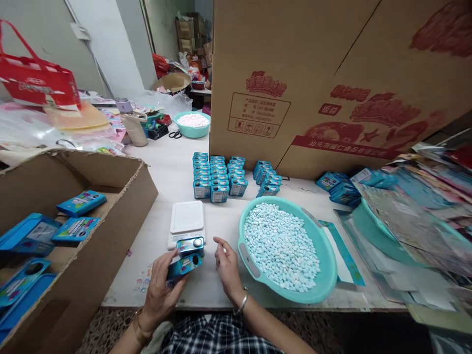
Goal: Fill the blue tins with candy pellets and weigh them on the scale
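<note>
My left hand is closed around a small blue candy box with a dark round spot on its top, in front of the scale. Just behind it, touching or nearly so, is another blue box with a silvery round spot. To the right, my right hand has its index finger stretched left and its other fingers curled; a pale speck shows at them, too small to name. Beside that hand stands a turquoise basin full of pale blue candies. A white kitchen scale lies beyond my left hand.
Rows of blue boxes stand at the back, with more piled at right. An open carton holding blue boxes is at left. A big printed carton walls off the back. Papers and plastic cover another basin.
</note>
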`<action>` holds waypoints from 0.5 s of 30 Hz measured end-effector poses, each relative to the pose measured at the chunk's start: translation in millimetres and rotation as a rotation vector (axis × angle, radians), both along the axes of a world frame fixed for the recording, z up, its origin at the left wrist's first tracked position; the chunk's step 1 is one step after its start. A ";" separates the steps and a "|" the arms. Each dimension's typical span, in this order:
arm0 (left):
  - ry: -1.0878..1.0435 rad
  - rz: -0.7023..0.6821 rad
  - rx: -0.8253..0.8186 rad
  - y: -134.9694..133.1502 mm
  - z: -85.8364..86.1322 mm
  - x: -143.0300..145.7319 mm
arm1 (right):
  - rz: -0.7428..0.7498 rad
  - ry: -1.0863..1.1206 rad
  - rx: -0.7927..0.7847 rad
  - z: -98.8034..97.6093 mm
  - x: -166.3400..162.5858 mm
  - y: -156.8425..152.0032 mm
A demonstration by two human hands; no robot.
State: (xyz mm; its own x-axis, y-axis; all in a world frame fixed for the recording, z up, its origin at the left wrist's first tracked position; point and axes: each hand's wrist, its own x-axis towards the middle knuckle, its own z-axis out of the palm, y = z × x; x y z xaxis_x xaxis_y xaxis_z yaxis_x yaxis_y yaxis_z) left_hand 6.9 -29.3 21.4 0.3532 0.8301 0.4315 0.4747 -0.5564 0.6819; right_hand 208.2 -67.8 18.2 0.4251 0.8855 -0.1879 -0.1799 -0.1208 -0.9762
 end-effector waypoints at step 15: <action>-0.299 0.008 -0.510 4.3 37.5 51.4 | 0.140 -0.533 0.127 78.8 57.2 -36.9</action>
State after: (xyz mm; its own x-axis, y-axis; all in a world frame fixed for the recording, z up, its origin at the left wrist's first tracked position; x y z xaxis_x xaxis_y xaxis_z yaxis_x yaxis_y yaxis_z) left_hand 58.3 -25.0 58.9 0.2709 0.9609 0.0569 0.2235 -0.1203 0.9673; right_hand 265.4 -104.8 96.9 0.3089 0.9419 0.1321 0.3514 0.0161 -0.9361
